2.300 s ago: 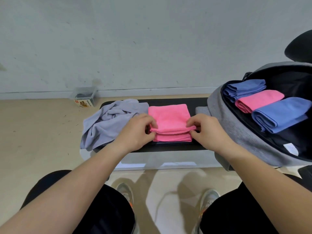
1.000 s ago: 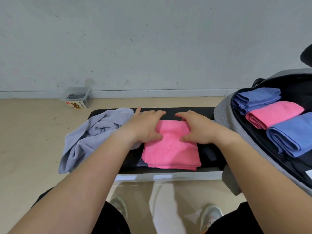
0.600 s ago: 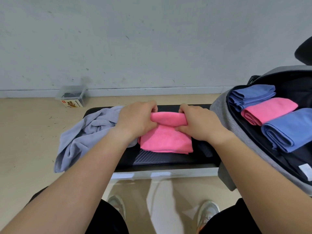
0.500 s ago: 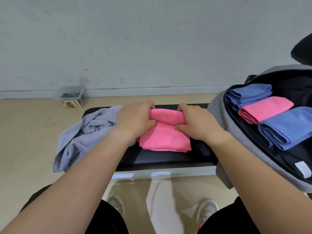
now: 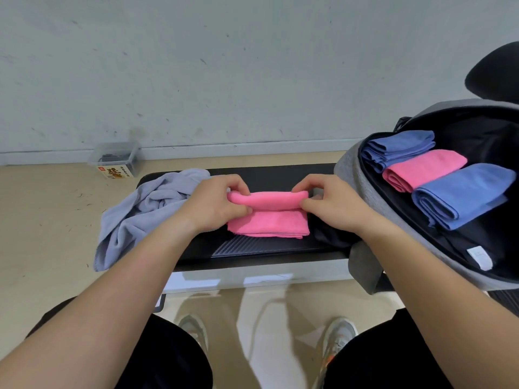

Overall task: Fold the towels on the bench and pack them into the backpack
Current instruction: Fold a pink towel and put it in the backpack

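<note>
The folded pink microfibre towel (image 5: 268,224) lies at the middle of the black padded desk (image 5: 261,247), its far edge rolled up and pinched at either end by the left hand (image 5: 216,204) and right hand (image 5: 332,204), fingers (image 5: 237,183) curled round it. The open grey fabric backpack (image 5: 351,175) stands at the desk's right end.

Both bare forearms reach in, the left from 7 o'clock and the right from 5 o'clock, converging toward the middle. The left hand (image 5: 214,204) and right hand (image 5: 334,206) sit knuckles-up, fingers and thumbs curled, pinching the pink towel (image 5: 268,224) roll at its 9 and 3 o'clock ends.
</note>
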Tool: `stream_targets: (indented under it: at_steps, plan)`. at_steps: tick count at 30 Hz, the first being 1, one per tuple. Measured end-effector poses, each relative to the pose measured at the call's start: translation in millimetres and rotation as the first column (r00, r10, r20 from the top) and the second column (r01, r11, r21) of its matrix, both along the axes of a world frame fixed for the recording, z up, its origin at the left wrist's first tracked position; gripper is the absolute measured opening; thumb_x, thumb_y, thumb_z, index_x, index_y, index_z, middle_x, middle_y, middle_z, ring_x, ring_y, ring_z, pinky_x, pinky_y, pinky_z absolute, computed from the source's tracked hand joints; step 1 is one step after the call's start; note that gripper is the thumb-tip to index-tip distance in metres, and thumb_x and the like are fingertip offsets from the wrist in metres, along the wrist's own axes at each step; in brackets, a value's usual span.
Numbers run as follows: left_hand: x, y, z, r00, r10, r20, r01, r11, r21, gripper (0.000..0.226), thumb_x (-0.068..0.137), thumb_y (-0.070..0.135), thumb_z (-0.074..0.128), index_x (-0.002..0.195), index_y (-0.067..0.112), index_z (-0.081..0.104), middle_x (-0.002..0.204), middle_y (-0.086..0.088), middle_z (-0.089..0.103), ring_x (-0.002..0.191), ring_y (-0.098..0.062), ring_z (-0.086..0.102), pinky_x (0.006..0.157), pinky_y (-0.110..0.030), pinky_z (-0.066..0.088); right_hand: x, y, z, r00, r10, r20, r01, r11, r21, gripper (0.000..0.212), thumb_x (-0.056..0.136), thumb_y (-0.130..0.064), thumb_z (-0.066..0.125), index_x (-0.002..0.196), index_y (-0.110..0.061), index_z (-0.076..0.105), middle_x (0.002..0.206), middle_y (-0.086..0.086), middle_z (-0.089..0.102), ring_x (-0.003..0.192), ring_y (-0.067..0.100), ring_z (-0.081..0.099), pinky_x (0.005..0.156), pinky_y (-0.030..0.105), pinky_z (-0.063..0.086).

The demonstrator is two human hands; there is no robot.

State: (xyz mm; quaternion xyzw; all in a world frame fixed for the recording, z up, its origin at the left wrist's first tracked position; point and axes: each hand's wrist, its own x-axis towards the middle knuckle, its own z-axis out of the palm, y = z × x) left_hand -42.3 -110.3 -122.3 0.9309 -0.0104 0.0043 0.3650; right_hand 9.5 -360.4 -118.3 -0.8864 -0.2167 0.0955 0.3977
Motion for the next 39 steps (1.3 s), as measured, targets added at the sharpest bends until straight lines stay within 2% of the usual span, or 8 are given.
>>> stream_targets:
  at_steps: [4, 10, 14, 20, 23, 28, 32, 39]
  plan:
    - [-11.5, -2.0, -1.5, 0.999, -0.044, -0.017, 0.045, 0.996, 0.071, 0.021, 0.063, 0.033, 0.073, 0.077, 0.039, 0.058, 0.096, 0.006, 0.065, 0.082, -0.013, 0.058, 0.078, -0.041, 0.051, -15.0, -4.1, -6.1, 0.993, 0.062, 0.096, -0.054, 0.995, -0.079, 0.027, 0.075, -0.006, 0.062, 0.087, -0.03, 0.063, 0.104, -0.005, 0.068, 0.085, 0.005, 0.064, 0.076, 0.016, 0.051]
    - [-22.5, -4.9, -11.6, 0.993, -0.119, 0.001, 0.117, 0.978, 0.173, 0.032, 0.068, 0.02, 0.076, 0.072, 0.039, 0.051, 0.115, 0.02, 0.055, 0.109, -0.012, 0.057, 0.093, -0.038, 0.046, -25.5, -3.7, -19.1, 0.951, 0.154, 0.267, -0.104, 0.975, -0.195, 0.004, 0.081, -0.022, 0.064, 0.077, -0.022, 0.064, 0.106, -0.011, 0.061, 0.091, 0.007, 0.059, 0.084, 0.029, 0.048]
    - [-24.3, -4.7, -10.2, 0.989, -0.143, -0.033, 0.147, 0.946, 0.291, 0.024, 0.072, 0.045, 0.077, 0.075, 0.034, 0.055, 0.124, 0.026, 0.049, 0.107, -0.006, 0.055, 0.089, -0.032, 0.045, -27.6, 14.2, -25.0, 0.944, 0.017, 0.331, 0.063, 0.971, -0.231, 0.039, 0.093, -0.05, 0.057, 0.066, -0.021, 0.059, 0.098, -0.012, 0.059, 0.083, 0.013, 0.059, 0.075, 0.032, 0.046]
    - [-6.6, -27.7, -8.0, 0.965, 0.043, 0.259, -0.173, 0.848, 0.502, 0.035, 0.092, 0.046, 0.052, 0.067, 0.026, 0.065, 0.1, 0.009, 0.064, 0.097, -0.02, 0.055, 0.071, -0.033, 0.042, -33.7, 40.3, -28.1, 0.901, -0.005, 0.434, 0.222, 0.864, -0.451, 0.044, 0.082, -0.063, 0.063, 0.07, -0.026, 0.043, 0.095, -0.007, 0.051, 0.077, 0.023, 0.055, 0.059, 0.031, 0.037]
    - [3.4, -46.3, -23.4, 0.942, 0.029, 0.336, -0.216, 0.816, 0.536, 0.025, 0.097, 0.037, 0.044, 0.098, 0.024, 0.066, 0.105, 0.004, 0.065, 0.098, -0.023, 0.056, 0.082, -0.038, 0.039, -37.1, 44.0, -24.7, 0.87, 0.002, 0.493, 0.284, 0.815, -0.505, 0.038, 0.082, -0.065, 0.061, 0.085, -0.028, 0.05, 0.1, -0.007, 0.056, 0.089, 0.026, 0.055, 0.071, 0.035, 0.035]
    - [12.1, -46.9, -54.1, 0.985, -0.058, 0.161, -0.048, 0.81, 0.585, 0.039, 0.105, 0.033, 0.025, 0.128, 0.027, 0.056, 0.138, 0.005, 0.054, 0.13, -0.017, 0.048, 0.107, -0.045, 0.029, -40.7, 45.6, -31.6, 0.889, -0.003, 0.458, 0.287, 0.782, -0.552, 0.042, 0.095, -0.048, 0.041, 0.127, -0.024, 0.054, 0.124, 0.003, 0.05, 0.116, 0.03, 0.048, 0.11, 0.055, 0.024]
    - [13.0, -49.1, -55.6, 0.985, -0.073, 0.155, -0.035, 0.798, 0.602, 0.039, 0.106, 0.033, 0.028, 0.138, 0.026, 0.049, 0.147, 0.002, 0.046, 0.137, -0.02, 0.04, 0.112, -0.046, 0.024, -32.9, 46.2, -41.3, 0.873, 0.041, 0.486, 0.208, 0.87, -0.447, 0.053, 0.095, -0.039, 0.017, 0.114, -0.016, 0.061, 0.116, 0.001, 0.056, 0.113, 0.023, 0.052, 0.115, 0.046, 0.026]
    - [11.6, -40.9, -60.2, 0.983, -0.111, 0.148, 0.007, 0.821, 0.57, 0.042, 0.106, 0.039, 0.025, 0.138, 0.025, 0.048, 0.152, 0.002, 0.042, 0.142, -0.017, 0.035, 0.117, -0.046, 0.021, -33.4, 37.0, -61.8, 0.831, 0.155, 0.535, 0.212, 0.8, -0.561, 0.053, 0.102, -0.04, 0.022, 0.139, -0.012, 0.047, 0.13, 0.007, 0.057, 0.121, 0.029, 0.051, 0.117, 0.053, 0.02]
